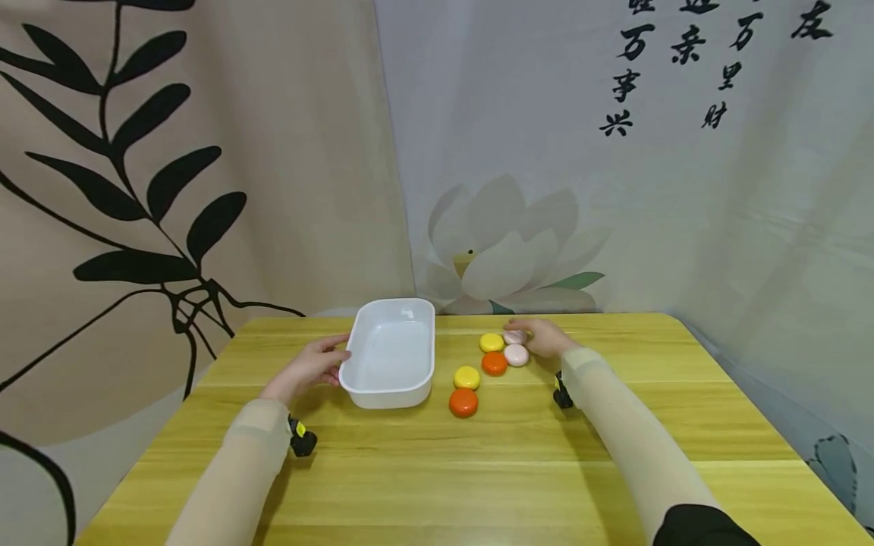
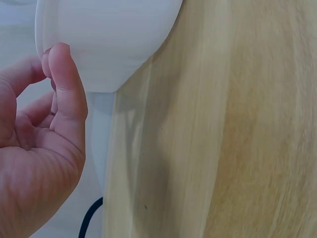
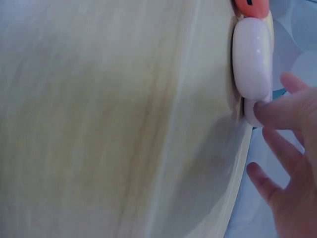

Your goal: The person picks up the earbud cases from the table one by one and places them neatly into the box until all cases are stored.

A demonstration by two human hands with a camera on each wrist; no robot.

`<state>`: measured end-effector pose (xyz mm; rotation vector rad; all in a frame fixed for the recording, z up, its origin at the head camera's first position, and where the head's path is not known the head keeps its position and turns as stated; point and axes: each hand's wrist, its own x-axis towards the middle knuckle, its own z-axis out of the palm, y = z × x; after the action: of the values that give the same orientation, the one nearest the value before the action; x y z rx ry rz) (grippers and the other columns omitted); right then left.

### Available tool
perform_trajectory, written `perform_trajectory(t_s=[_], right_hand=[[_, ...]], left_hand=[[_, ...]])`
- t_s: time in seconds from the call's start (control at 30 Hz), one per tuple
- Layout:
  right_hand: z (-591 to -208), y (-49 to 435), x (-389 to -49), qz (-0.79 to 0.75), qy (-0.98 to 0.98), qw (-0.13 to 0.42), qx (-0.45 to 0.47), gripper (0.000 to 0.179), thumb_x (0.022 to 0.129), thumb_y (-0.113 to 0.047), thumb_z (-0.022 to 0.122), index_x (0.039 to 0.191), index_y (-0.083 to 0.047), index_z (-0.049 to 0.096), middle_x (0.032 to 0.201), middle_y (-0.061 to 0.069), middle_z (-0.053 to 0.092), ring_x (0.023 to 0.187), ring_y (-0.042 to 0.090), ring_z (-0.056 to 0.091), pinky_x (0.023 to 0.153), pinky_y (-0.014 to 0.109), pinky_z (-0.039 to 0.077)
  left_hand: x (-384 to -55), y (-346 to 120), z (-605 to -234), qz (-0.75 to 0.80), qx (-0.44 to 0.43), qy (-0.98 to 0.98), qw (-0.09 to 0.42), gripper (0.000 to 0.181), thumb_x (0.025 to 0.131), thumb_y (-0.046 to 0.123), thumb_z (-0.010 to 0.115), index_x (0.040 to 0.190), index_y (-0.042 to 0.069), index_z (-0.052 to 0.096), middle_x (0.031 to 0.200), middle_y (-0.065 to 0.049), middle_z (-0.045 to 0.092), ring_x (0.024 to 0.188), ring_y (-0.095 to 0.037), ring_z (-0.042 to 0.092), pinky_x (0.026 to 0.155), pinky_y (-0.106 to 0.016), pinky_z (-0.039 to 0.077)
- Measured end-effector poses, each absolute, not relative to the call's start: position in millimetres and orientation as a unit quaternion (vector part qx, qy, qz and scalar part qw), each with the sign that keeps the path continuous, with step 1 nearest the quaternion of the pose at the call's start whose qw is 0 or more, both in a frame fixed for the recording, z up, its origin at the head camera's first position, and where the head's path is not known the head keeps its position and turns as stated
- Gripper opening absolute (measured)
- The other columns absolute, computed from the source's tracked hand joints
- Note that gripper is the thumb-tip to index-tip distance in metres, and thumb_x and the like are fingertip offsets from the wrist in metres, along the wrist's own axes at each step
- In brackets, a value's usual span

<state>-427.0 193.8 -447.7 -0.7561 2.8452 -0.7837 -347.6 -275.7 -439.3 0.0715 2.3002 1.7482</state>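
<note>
On the yellow wooden desk (image 1: 437, 485), a glossy orange disc (image 1: 463, 403) lies nearest, then a yellow disc (image 1: 467, 377). The left hand (image 1: 310, 366) grips a white rectangular tray (image 1: 388, 400). By the far edge, the right hand (image 1: 544, 337) pinches a partly covered pale-pink disc (image 1: 514, 337). Cloth lettering (image 1: 622, 86) reads 万事兴, its top cropped.

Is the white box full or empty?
Empty. Looking in from above, the box shows only its bare white bottom, and the six round pieces in view are outside it, on the table.
</note>
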Motion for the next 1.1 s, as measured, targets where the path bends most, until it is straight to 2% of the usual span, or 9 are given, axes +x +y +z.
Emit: perform_trajectory(t_s=[0.23, 0.47, 0.7, 0.9, 1.1], right_hand=[[-448, 195, -427, -0.247, 0.936, 0.059, -0.243, 0.059, 0.081, 0.013, 0.053, 0.137, -0.006, 0.055, 0.146, 0.015, 0.045, 0.135, 0.040, 0.035, 0.109, 0.055, 0.028], [-453, 198, -428, -0.244, 0.932, 0.042, -0.264, 0.048, 0.087, -0.001, 0.065, 0.135, -0.002, 0.056, 0.141, 0.018, 0.049, 0.130, 0.042, 0.041, 0.106, 0.055, 0.032], [-461, 199, -430, -0.300, 0.927, 0.035, -0.223, 0.048, 0.085, -0.010, 0.073, 0.131, -0.004, 0.060, 0.135, 0.016, 0.055, 0.128, 0.039, 0.044, 0.106, 0.054, 0.032], [-468, 201, -430, -0.376, 0.904, 0.010, -0.204, 0.044, 0.083, -0.005, 0.073, 0.125, 0.001, 0.063, 0.128, 0.020, 0.058, 0.121, 0.038, 0.050, 0.102, 0.052, 0.038], [-473, 205, -428, -0.410, 0.898, 0.014, -0.160, 0.054, 0.083, -0.011, 0.075, 0.132, 0.001, 0.057, 0.130, 0.021, 0.057, 0.118, 0.036, 0.051, 0.101, 0.050, 0.040]], left_hand=[[-348, -275, -440, 0.600, 0.026, 0.790, 0.127, 0.062, 0.098, 0.014, 0.056, 0.151, 0.000, 0.027, 0.091, -0.010, 0.054, 0.059, -0.013, 0.057, 0.055, -0.024, 0.052], [-347, -275, -439, 0.600, 0.030, 0.789, 0.128, 0.062, 0.098, 0.014, 0.055, 0.151, 0.000, 0.026, 0.092, -0.010, 0.054, 0.060, -0.013, 0.057, 0.056, -0.024, 0.053], [-348, -277, -438, 0.603, 0.029, 0.786, 0.134, 0.064, 0.098, 0.014, 0.056, 0.152, 0.001, 0.025, 0.094, -0.012, 0.053, 0.061, -0.013, 0.058, 0.056, -0.025, 0.053], [-349, -277, -439, 0.605, 0.033, 0.784, 0.132, 0.063, 0.098, 0.015, 0.056, 0.152, 0.000, 0.025, 0.093, -0.011, 0.054, 0.061, -0.014, 0.059, 0.057, -0.025, 0.053], [-349, -277, -442, 0.612, 0.021, 0.779, 0.135, 0.063, 0.098, 0.016, 0.057, 0.152, 0.004, 0.027, 0.088, -0.009, 0.060, 0.061, -0.014, 0.059, 0.058, -0.025, 0.053]])
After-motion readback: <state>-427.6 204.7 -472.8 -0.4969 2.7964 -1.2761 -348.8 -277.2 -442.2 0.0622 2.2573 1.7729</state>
